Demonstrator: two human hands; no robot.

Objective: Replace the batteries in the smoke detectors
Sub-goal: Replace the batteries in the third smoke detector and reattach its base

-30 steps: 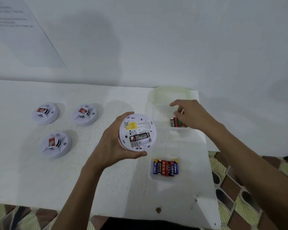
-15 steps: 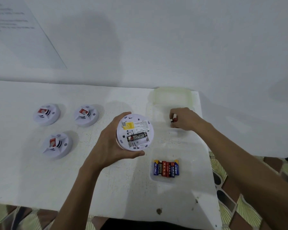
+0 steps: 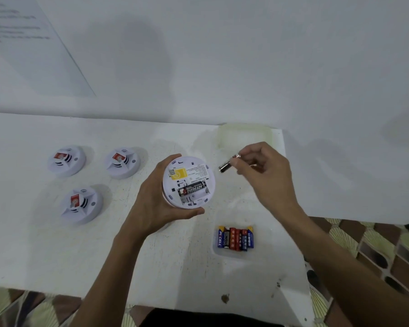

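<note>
My left hand [image 3: 156, 204] grips a round white smoke detector [image 3: 189, 181], back side up. Its open battery bay holds one black Eveready battery [image 3: 192, 188], with an empty slot below it. My right hand [image 3: 267, 178] pinches a single battery [image 3: 227, 164] between thumb and fingers, just right of the detector and above the table. Several batteries [image 3: 235, 238] lie side by side in a small clear tray near the front right.
Three more white smoke detectors [image 3: 66, 160] [image 3: 122, 162] [image 3: 82, 204] sit face up at the left of the white table [image 3: 33, 244]. A pale plastic container [image 3: 244, 135] stands against the wall at the back right. The table's right edge drops to a patterned floor.
My right hand lifted out of the back container with one battery and moved left toward the detector. My left hand kept the detector almost still.
</note>
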